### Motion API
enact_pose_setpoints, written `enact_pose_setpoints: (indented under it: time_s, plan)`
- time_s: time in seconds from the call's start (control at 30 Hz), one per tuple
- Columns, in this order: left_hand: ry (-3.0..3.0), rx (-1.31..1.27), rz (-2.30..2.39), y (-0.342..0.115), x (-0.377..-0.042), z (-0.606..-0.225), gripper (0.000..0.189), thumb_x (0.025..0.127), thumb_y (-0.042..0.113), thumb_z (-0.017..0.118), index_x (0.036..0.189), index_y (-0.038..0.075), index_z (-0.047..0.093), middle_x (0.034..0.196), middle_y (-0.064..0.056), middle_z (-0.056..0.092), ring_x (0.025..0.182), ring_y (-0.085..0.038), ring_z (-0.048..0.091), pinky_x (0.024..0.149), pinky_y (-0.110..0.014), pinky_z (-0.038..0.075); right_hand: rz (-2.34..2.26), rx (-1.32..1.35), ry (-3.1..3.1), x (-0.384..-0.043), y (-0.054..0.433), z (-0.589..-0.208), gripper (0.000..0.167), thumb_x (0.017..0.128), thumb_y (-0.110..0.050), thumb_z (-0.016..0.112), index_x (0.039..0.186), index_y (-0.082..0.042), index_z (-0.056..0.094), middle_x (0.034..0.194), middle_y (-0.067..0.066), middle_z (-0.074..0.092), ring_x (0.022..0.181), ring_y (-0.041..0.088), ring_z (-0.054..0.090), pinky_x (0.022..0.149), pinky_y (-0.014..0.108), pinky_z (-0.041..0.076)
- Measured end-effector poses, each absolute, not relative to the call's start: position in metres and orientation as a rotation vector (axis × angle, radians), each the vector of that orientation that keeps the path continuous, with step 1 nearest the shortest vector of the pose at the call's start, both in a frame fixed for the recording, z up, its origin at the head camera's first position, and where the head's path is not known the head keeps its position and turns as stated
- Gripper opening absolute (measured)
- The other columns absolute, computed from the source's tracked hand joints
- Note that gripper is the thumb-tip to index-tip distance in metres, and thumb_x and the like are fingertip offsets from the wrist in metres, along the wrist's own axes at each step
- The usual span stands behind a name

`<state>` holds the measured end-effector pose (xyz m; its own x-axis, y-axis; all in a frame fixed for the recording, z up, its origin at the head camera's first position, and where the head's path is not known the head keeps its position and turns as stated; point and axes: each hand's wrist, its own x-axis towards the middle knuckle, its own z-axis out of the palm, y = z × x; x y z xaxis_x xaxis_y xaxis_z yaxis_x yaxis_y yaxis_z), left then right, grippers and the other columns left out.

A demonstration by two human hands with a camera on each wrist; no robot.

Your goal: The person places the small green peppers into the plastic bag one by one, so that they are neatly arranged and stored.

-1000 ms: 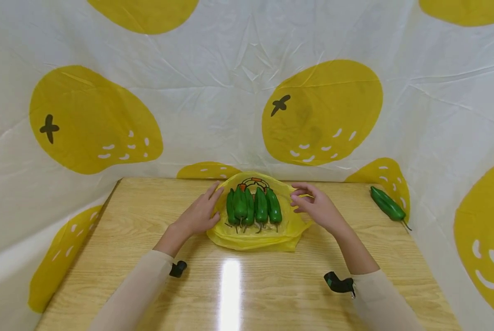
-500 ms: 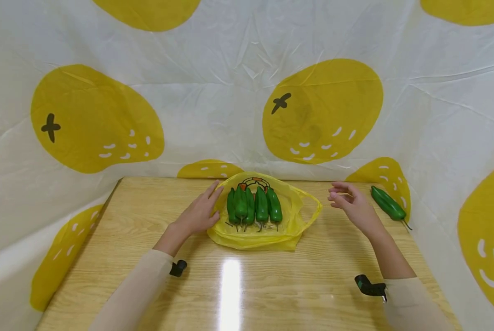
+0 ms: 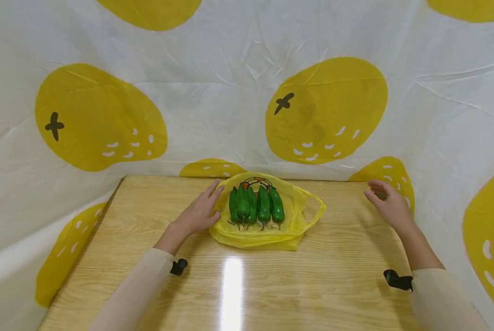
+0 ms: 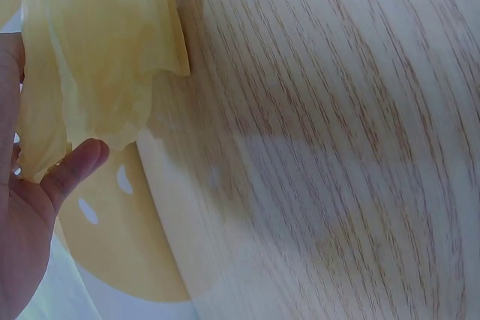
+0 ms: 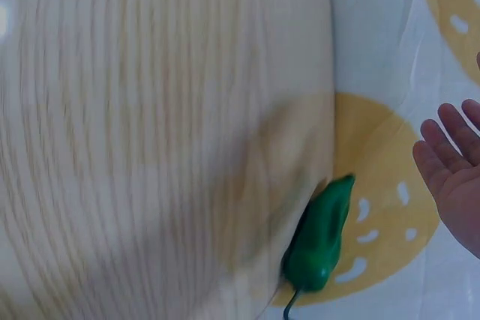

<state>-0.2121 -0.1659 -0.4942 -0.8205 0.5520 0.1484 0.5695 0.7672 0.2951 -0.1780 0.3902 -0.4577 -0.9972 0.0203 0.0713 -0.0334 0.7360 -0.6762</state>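
Observation:
A yellow plastic bag (image 3: 290, 225) lies flat on the table with its mouth spread, and several green peppers (image 3: 264, 206) sit side by side in it, stems toward the person. At the bag's left edge rests my left hand (image 3: 197, 214), fingers extended; the left wrist view shows its thumb (image 4: 75, 170) against the yellow plastic. My right hand (image 3: 392, 207) hovers at the table's right side with loosely bent fingers and holds nothing. It hides most of a lone green pepper (image 5: 319, 239), which lies by the table edge in the right wrist view, apart from the fingers.
The wooden table (image 3: 272, 285) ends at a white cloth (image 3: 214, 115) printed with yellow fruit, which rises at the back and both sides. A loop handle (image 3: 319, 212) of the bag sticks out on its right.
My right hand has left the bag's right edge and travelled right to above the lone pepper. The bag's right handle has sprung outward. My left hand has stayed at the bag.

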Motion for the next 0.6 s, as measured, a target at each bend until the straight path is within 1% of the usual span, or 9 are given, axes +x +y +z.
enact_pose_setpoints:
  time_s: [0.03,0.07,0.2,0.3,0.4,0.5,0.6]
  plan:
    - [-2.902,-0.923,-0.508,-0.166,-0.212,-0.494,0.079,0.095,0.014,0.066,0.163,0.001,0.026,0.17,-0.023,0.019,0.129,-0.045,0.056,0.107,-0.056,0.048,1.11,0.007,-2.868,-0.18,0.396,-0.46,0.07,0.107,-0.045,0.051,0.157,0.001,0.036,0.154,0.03,0.045,0.137,0.05,0.045,0.104,0.058,0.046]
    - [-2.901,-0.924,-0.506,-0.165,-0.212,-0.494,0.079,0.095,0.014,0.066,0.163,0.001,0.026,0.17,-0.023,0.019,0.129,-0.045,0.056,0.107,-0.056,0.048,1.099,0.001,-2.878,-0.182,0.402,-0.462,0.072,0.107,-0.046,0.051,0.158,0.001,0.034,0.155,0.032,0.043,0.138,0.054,0.043,0.104,0.065,0.041]
    - [-2.899,-0.93,-0.5,-0.165,-0.213,-0.494,0.079,0.095,0.014,0.066,0.162,0.0,0.027,0.169,-0.024,0.019,0.128,-0.046,0.057,0.106,-0.056,0.049,1.005,-0.051,-2.932,-0.187,0.423,-0.469,0.081,0.105,-0.052,0.052,0.162,-0.001,0.027,0.16,0.033,0.035,0.139,0.061,0.034,0.105,0.075,0.032]
    - [-2.901,-0.931,-0.508,-0.165,-0.212,-0.493,0.079,0.095,0.013,0.066,0.162,0.001,0.026,0.169,-0.024,0.019,0.127,-0.046,0.057,0.106,-0.056,0.049,0.94,-0.089,-2.965,-0.189,0.433,-0.472,0.084,0.103,-0.054,0.052,0.163,-0.003,0.024,0.162,0.033,0.03,0.14,0.064,0.029,0.104,0.078,0.028]
    - [-2.909,-0.929,-0.522,-0.164,-0.212,-0.493,0.079,0.095,0.013,0.066,0.162,0.0,0.026,0.169,-0.024,0.019,0.128,-0.046,0.056,0.107,-0.056,0.048,0.906,-0.106,-3.001,-0.189,0.44,-0.474,0.087,0.103,-0.055,0.052,0.164,-0.002,0.021,0.163,0.035,0.025,0.14,0.066,0.025,0.103,0.08,0.028]
    - [-2.915,-0.924,-0.531,-0.163,-0.212,-0.493,0.079,0.095,0.013,0.066,0.162,0.0,0.026,0.17,-0.024,0.018,0.127,-0.046,0.057,0.106,-0.056,0.048,0.863,-0.096,-3.031,-0.192,0.446,-0.478,0.088,0.103,-0.054,0.053,0.163,0.002,0.02,0.16,0.04,0.024,0.138,0.068,0.026,0.102,0.08,0.029]
    - [-2.934,-0.915,-0.532,-0.163,-0.212,-0.492,0.08,0.096,0.014,0.065,0.163,0.002,0.025,0.171,-0.021,0.016,0.129,-0.045,0.055,0.108,-0.056,0.047,0.843,-0.078,-3.058,-0.195,0.453,-0.485,0.091,0.103,-0.052,0.056,0.162,0.006,0.018,0.16,0.042,0.02,0.138,0.069,0.024,0.103,0.08,0.028]
